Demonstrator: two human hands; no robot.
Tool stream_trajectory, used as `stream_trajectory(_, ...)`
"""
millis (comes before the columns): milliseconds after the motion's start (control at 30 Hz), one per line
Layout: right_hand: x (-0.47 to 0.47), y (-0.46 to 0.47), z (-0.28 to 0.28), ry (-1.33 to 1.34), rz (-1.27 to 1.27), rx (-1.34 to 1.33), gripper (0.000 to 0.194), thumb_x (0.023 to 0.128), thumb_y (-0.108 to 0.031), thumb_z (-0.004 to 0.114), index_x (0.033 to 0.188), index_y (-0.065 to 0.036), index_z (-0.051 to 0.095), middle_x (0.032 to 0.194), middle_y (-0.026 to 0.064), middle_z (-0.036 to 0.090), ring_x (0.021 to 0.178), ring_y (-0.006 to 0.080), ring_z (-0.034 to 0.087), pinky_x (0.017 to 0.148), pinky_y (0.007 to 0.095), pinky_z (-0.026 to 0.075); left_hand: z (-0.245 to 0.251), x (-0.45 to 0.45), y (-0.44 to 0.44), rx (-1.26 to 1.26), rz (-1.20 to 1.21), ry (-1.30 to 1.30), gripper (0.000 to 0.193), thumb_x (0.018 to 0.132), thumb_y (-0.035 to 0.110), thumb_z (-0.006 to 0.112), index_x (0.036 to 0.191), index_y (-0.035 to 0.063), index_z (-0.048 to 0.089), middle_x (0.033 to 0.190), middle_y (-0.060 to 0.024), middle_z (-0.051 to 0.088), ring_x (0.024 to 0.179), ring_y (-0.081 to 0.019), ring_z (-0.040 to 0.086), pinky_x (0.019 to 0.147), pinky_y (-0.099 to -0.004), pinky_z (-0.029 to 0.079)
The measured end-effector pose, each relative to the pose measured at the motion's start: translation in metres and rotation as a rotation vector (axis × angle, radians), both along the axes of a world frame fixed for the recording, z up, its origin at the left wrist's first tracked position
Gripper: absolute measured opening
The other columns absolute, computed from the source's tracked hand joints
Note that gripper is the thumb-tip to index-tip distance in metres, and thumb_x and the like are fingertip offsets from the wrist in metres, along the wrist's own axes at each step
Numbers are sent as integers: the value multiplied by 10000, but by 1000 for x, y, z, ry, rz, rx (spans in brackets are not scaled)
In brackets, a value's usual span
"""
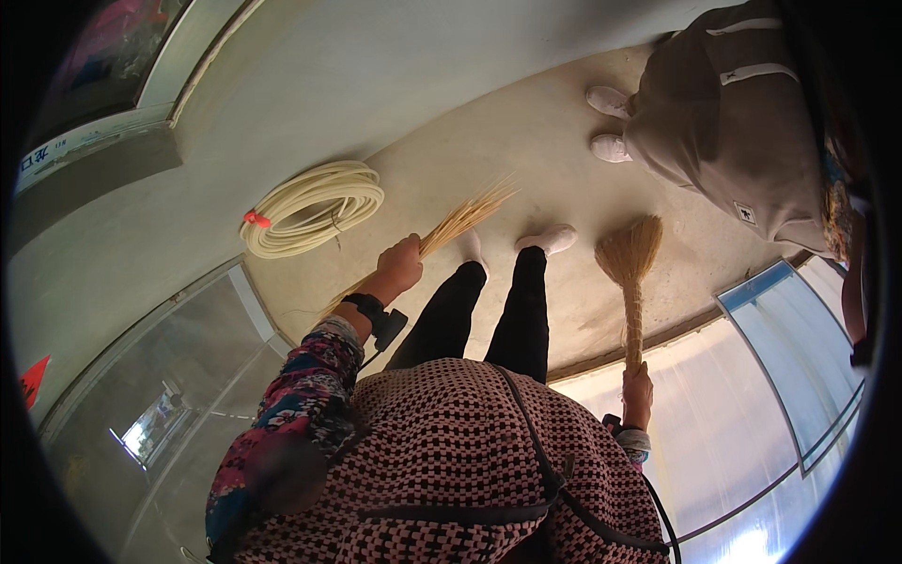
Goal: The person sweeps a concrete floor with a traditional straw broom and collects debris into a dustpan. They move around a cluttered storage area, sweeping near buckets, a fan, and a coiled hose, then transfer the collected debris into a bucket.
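Observation:
My left hand (400,266) is closed around a bundle of thin straw stalks (468,213), whose loose ends fan out over the floor ahead and whose other ends trail back past my wrist. My right hand (638,398) grips the bound handle of a straw broom (631,254). The broom's flared bristle head points away from me, over the floor beside my right shoe (548,240). Whether the bristles touch the floor I cannot tell. A dark strap with a small device (384,323) is on my left wrist.
A coil of cream hose or cable (313,209) with a red tie leans near the wall on the left. Another person in a grey-brown garment (740,141) stands at the upper right. Glazed panels (726,395) border the right, a glass door (176,416) the lower left.

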State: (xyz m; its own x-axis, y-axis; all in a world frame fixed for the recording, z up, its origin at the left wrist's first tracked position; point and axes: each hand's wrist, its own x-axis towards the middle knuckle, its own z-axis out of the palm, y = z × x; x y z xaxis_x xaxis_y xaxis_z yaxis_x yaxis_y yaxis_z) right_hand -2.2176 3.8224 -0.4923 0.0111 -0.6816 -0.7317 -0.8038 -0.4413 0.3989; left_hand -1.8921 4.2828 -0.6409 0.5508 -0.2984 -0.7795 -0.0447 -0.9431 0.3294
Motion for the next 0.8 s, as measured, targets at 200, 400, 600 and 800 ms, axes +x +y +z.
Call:
stream_trajectory(200, 46, 16, 10, 67, 99, 12, 474, 906, -394, 599, 1257, -90, 508, 1084, 223, 675, 1037, 402, 638, 852, 496, 514, 16, 1, 4, -100, 11, -70, 167, 814, 75, 522, 977, 40, 512, 934, -210, 645, 899, -428, 636, 796, -534, 505)
stream_trajectory(400, 34, 9, 76, 26, 276, -8, 336, 909, -274, 511, 1091, -39, 668, 1066, 200, 691, 1035, 344, 663, 862, 448, 530, 69, 13, 52, -9, -34, -79, 143, 830, 92, 542, 954, 22, 557, 916, -223, 675, 898, -428, 657, 809, -520, 515)
stream_trajectory(600, -6, 13, 121, -39, 287, -136, 268, 826, -271, 604, 984, -99, 737, 1009, 143, 721, 958, 315, 698, 799, 422, 550, 109, -3, 108, 8, 42, -97, 248, 771, 115, 624, 983, -3, 574, 925, -264, 664, 914, -440, 646, 834, -509, 505)
stream_trajectory(800, -16, -31, 112, -77, 463, -110, 260, 789, -308, 662, 949, -121, 746, 979, 108, 729, 920, 282, 704, 754, 412, 559, 100, -56, 144, 136, 119, -119, 307, 777, 140, 647, 1021, -17, 548, 958, -245, 670, 935, -412, 661, 833, -482, 527)
